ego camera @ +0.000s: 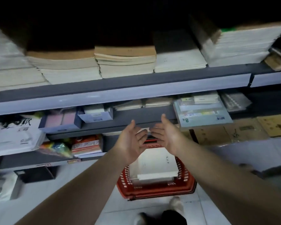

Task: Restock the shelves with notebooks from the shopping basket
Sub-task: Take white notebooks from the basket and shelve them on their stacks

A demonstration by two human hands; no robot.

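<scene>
Left hand (pixel 131 141) and right hand (pixel 168 136) hover, palms facing, above the red basket (pixel 152 192) of white notebooks (pixel 152 166). I see fingers (pixel 142 135) apart, gripping nothing.

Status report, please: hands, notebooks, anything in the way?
Both open, empty: left hand, right hand. Stacked notebooks in red basket below. Nothing blocking the reach.

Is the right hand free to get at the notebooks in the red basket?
Probably yes: the right hand is open and empty over the basket, and the notebooks lie uncovered, with nothing in between.
</scene>
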